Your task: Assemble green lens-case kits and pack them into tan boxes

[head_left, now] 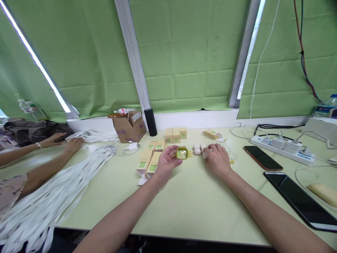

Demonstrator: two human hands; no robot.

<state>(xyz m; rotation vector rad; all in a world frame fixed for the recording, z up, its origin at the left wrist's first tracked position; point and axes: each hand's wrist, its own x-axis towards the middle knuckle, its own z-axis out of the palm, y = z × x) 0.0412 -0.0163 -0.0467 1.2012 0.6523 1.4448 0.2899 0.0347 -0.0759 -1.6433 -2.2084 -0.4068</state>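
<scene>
My left hand (168,162) pinches a small lime-green case (182,153) with a see-through middle and a loop at its right side. My right hand (218,157) is closed around a small white case (204,151), mostly hidden under the fingers. A similar pale pinkish-white case (197,150) stands just left of those fingers. Thin clear and yellow bits (231,160) lie beyond my right hand, partly covered by it. Beside my left hand are several cream boxes with green labels (143,164), some with flaps raised.
More cream boxes (176,135) stand farther back. A cardboard box (129,127) and a black cylinder (150,122) are by the wall. White straps (79,175) spread at left, near another person's hands (73,144). Phone (263,158), tablet (297,196) and power strip (284,150) lie right.
</scene>
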